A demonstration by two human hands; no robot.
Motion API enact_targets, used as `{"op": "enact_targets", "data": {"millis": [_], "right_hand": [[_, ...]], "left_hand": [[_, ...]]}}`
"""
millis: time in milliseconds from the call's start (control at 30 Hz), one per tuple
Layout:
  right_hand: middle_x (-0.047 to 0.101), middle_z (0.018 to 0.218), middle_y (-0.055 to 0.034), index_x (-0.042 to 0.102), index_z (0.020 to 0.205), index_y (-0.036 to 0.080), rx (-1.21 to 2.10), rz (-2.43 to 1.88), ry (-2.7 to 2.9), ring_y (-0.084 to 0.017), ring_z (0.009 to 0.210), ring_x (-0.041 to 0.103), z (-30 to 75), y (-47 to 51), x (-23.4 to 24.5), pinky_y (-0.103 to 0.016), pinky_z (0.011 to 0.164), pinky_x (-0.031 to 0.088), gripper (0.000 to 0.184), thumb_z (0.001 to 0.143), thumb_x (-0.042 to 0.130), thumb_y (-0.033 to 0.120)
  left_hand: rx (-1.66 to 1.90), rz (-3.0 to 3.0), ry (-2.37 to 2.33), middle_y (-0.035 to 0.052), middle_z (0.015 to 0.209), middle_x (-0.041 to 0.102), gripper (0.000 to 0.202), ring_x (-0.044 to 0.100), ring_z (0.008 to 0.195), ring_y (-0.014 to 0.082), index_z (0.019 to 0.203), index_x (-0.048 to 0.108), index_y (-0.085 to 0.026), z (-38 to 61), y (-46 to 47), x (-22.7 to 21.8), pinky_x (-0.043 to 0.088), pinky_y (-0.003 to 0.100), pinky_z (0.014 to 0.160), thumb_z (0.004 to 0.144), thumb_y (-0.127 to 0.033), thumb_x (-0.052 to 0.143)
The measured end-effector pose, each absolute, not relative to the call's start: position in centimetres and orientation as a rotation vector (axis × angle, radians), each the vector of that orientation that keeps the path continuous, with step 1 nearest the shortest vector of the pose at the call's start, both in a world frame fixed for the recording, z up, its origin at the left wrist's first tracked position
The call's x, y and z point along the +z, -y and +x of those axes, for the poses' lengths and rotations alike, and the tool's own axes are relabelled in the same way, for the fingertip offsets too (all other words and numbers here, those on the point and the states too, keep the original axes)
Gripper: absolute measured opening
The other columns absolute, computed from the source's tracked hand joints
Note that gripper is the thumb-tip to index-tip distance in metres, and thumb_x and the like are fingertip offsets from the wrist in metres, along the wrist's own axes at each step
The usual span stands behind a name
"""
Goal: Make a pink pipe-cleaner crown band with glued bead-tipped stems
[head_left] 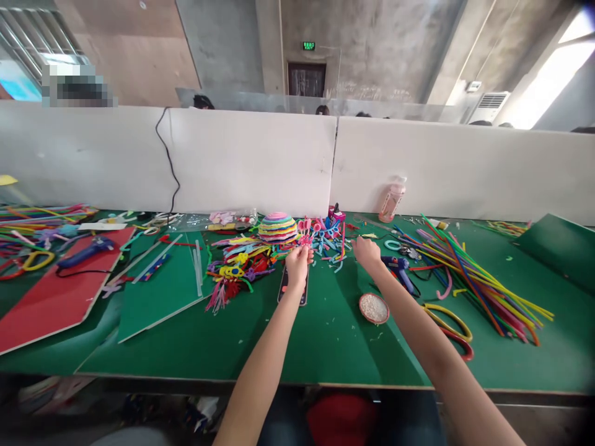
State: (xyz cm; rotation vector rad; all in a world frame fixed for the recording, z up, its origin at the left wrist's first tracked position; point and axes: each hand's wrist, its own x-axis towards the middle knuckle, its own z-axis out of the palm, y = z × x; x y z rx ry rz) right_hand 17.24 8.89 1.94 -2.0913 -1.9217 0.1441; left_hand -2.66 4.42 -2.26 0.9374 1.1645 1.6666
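My left hand (297, 262) reaches forward over a dark phone (292, 290) lying on the green table (325, 347). Its fingers are pinched on a small pink pipe-cleaner piece (305, 238). My right hand (366, 252) is stretched out beside it, fingers curled, at the edge of a heap of blue and pink pipe-cleaner shapes (328, 238). I cannot make out whether it holds anything. A striped, rainbow-coloured dome (277, 227) stands just left of the hands.
A blue glue gun (400, 270) and a small round dish of white bits (374, 308) lie right of my right arm. Long coloured pipe cleaners (478, 279) fan out at the right. Red and green boards (69, 291) and another glue gun (86, 253) lie left. A white partition (251, 161) backs the table.
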Motion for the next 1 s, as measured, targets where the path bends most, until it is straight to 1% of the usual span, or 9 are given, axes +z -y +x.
{"op": "enact_targets", "data": {"millis": [133, 233, 333, 433, 567, 667, 767, 900, 1000], "right_hand": [[0.072, 0.096, -0.0116, 0.063, 0.104, 0.015, 0.354, -1.808, 1.936, -0.017, 0.082, 0.069, 16.6, -8.4, 3.6, -0.027, 0.071, 0.053, 0.045, 0.098, 0.029, 0.044], [0.070, 0.108, -0.0092, 0.059, 0.113, 0.016, 0.843, -1.403, 1.790, -0.015, 0.084, 0.069, 15.6, -8.1, 4.1, -0.024, 0.067, 0.054, 0.035, 0.093, 0.046, 0.041], [0.067, 0.117, -0.0084, 0.058, 0.118, 0.017, 1.187, -1.054, 1.597, -0.015, 0.096, 0.067, 14.6, -8.0, 4.1, -0.027, 0.080, 0.055, 0.038, 0.085, 0.061, 0.034], [0.069, 0.113, -0.0049, 0.058, 0.118, 0.019, 1.289, -0.928, 1.500, -0.012, 0.098, 0.066, 14.0, -8.0, 4.1, -0.028, 0.089, 0.053, 0.040, 0.083, 0.064, 0.036], [0.071, 0.101, -0.0037, 0.060, 0.116, 0.020, 1.388, -0.889, 1.387, -0.012, 0.091, 0.067, 14.0, -7.5, 4.1, -0.030, 0.086, 0.054, 0.036, 0.087, 0.058, 0.041], [0.072, 0.103, -0.0049, 0.061, 0.114, 0.022, 1.486, -0.771, 1.335, -0.014, 0.095, 0.068, 14.4, -6.6, 3.9, -0.031, 0.088, 0.054, 0.035, 0.088, 0.056, 0.045], [0.072, 0.104, -0.0046, 0.061, 0.112, 0.023, 1.527, -0.720, 1.317, -0.015, 0.097, 0.068, 14.9, -6.0, 3.4, -0.033, 0.090, 0.054, 0.035, 0.084, 0.061, 0.044], [0.073, 0.100, -0.0057, 0.063, 0.104, 0.019, 1.573, -0.835, 1.279, -0.017, 0.090, 0.070, 15.6, -5.8, 2.1, -0.032, 0.077, 0.058, 0.035, 0.076, 0.071, 0.039], [0.073, 0.093, -0.0058, 0.065, 0.092, 0.017, 1.572, -1.009, 1.244, -0.017, 0.083, 0.071, 15.5, -5.4, 0.4, -0.027, 0.066, 0.058, 0.025, 0.075, 0.071, 0.035]], "left_hand": [[1.666, 0.971, -1.174, 0.0021, 0.070, 0.066, 0.032, 0.060, 0.062, 0.0110, 0.077, 0.065, -0.014, -2.6, -4.5, -2.4, 0.048, 0.021, 0.058, 0.076, -0.046, 0.063], [1.638, 1.013, -1.150, 0.0030, 0.071, 0.067, 0.031, 0.062, 0.067, 0.0134, 0.078, 0.066, -0.014, -2.5, -4.1, -2.0, 0.047, 0.022, 0.058, 0.077, -0.044, 0.062], [1.587, 1.067, -1.120, 0.0034, 0.071, 0.067, 0.028, 0.062, 0.067, 0.0144, 0.078, 0.066, -0.014, -2.2, -3.6, -1.5, 0.046, 0.022, 0.058, 0.077, -0.042, 0.063], [1.461, 1.111, -1.081, 0.0033, 0.071, 0.068, 0.025, 0.062, 0.065, 0.0145, 0.078, 0.067, -0.014, -1.7, -3.1, -1.1, 0.047, 0.024, 0.059, 0.077, -0.039, 0.065], [1.261, 1.097, -1.047, 0.0039, 0.071, 0.069, 0.022, 0.062, 0.065, 0.0145, 0.075, 0.068, -0.014, -1.1, -2.5, -0.6, 0.049, 0.025, 0.061, 0.075, -0.035, 0.070], [1.214, 1.066, -1.018, 0.0040, 0.070, 0.069, 0.020, 0.062, 0.063, 0.0127, 0.073, 0.068, -0.013, -0.8, -2.1, -0.2, 0.049, 0.025, 0.062, 0.074, -0.033, 0.071], [1.122, 1.083, -1.004, 0.0046, 0.070, 0.070, 0.020, 0.062, 0.062, 0.0116, 0.074, 0.069, -0.013, -0.8, -1.8, 0.1, 0.049, 0.024, 0.062, 0.074, -0.032, 0.072], [0.871, 1.146, -1.014, 0.0070, 0.072, 0.072, 0.024, 0.066, 0.063, 0.0123, 0.076, 0.070, -0.013, -0.9, -1.5, 0.0, 0.047, 0.021, 0.058, 0.071, -0.036, 0.075], [0.604, 1.238, -1.020, 0.0096, 0.075, 0.074, 0.032, 0.069, 0.064, 0.0148, 0.074, 0.070, -0.013, -1.0, -1.1, -0.2, 0.047, 0.020, 0.054, 0.072, -0.045, 0.073]]}}
